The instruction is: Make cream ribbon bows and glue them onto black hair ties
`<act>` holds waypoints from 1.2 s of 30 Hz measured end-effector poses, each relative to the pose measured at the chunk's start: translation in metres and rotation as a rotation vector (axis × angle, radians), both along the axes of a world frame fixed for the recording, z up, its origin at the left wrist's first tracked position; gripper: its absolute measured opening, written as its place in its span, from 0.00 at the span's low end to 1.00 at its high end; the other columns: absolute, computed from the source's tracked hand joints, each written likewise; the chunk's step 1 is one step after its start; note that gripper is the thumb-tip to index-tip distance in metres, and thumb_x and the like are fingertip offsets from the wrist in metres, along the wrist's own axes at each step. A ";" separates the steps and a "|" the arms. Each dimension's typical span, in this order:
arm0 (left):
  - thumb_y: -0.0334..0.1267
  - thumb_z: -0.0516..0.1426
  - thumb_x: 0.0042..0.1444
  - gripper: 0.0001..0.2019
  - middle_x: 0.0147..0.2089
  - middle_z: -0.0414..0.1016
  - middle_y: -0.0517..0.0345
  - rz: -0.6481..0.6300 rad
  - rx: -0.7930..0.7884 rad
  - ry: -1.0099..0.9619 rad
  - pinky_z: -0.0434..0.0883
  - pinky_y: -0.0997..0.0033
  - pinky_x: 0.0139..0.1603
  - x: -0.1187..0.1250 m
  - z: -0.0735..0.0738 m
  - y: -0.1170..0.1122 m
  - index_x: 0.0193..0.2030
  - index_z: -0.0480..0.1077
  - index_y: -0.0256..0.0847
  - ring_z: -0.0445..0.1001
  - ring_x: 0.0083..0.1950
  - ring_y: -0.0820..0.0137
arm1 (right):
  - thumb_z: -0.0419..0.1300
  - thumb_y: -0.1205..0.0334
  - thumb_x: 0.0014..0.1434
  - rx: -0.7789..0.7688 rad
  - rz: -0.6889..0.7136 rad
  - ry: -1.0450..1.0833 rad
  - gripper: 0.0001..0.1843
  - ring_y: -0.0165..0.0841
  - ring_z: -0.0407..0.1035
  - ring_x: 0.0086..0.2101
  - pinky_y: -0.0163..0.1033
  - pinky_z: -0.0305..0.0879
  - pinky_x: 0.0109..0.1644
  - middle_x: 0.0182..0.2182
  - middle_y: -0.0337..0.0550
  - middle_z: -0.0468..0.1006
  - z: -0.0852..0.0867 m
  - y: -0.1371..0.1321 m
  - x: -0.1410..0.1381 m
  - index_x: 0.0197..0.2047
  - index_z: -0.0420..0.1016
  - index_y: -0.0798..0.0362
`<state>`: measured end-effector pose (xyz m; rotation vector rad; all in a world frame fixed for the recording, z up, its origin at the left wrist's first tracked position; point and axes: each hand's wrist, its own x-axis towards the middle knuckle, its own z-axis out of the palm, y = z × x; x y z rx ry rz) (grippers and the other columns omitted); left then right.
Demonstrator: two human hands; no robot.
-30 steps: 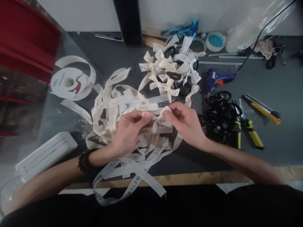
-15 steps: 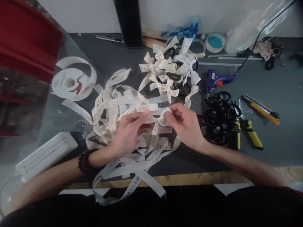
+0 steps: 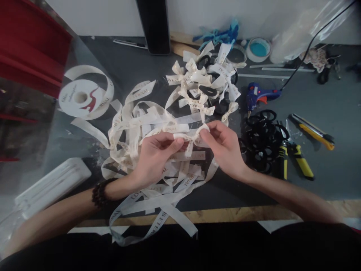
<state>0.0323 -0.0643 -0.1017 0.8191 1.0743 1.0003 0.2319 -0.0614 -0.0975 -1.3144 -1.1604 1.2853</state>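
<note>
A cream ribbon bow (image 3: 192,138) with gold print is stretched between my two hands, its knot in the middle and a short tail hanging down. My left hand (image 3: 158,154) pinches the bow's left side between thumb and fingers. On the other side, my right hand (image 3: 224,146) grips the right loop, thumb in front. Beneath both hands lies a tangle of loose printed ribbon strips (image 3: 158,120). Just beyond, finished-looking bows (image 3: 197,75) are heaped with black hair ties among them.
A ribbon spool (image 3: 81,97) lies at left, above a white device (image 3: 56,184). To the right are black hair ties (image 3: 259,145), a blue glue gun (image 3: 261,94), yellow-handled cutters (image 3: 300,162) and a utility knife (image 3: 313,131). A phone (image 3: 154,26) leans against the wall.
Both hands have shifted slightly right with the bow. My left thumb now sits a little lower, and more of the bow's left loop shows above it.
</note>
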 end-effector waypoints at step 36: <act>0.37 0.75 0.53 0.28 0.29 0.84 0.60 -0.171 -0.004 0.107 0.78 0.77 0.28 -0.003 0.016 -0.002 0.60 0.78 0.45 0.84 0.30 0.67 | 0.71 0.60 0.64 0.185 0.071 -0.162 0.04 0.30 0.79 0.34 0.35 0.78 0.40 0.34 0.38 0.86 0.025 -0.004 0.003 0.40 0.85 0.51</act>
